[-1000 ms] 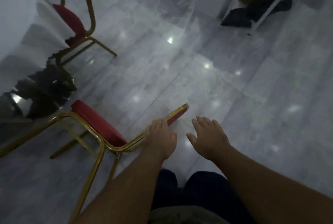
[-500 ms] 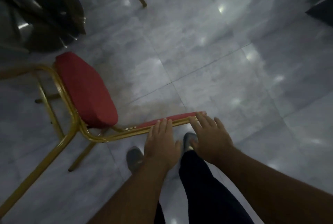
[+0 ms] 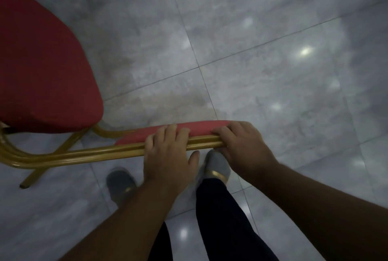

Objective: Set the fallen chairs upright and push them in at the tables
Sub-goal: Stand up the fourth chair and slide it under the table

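Now both hands, left hand and right hand, clamp fingers on one chair (backrest).

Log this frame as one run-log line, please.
phase: grasping | left hand: on chair backrest | right hand: on backrest end | chair: still on its side | floor: grey tile

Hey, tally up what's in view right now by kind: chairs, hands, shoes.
Chairs: 1, the red chair
Hands: 2, left hand and right hand
Shoes: 2, left shoe and right shoe
Total: 5
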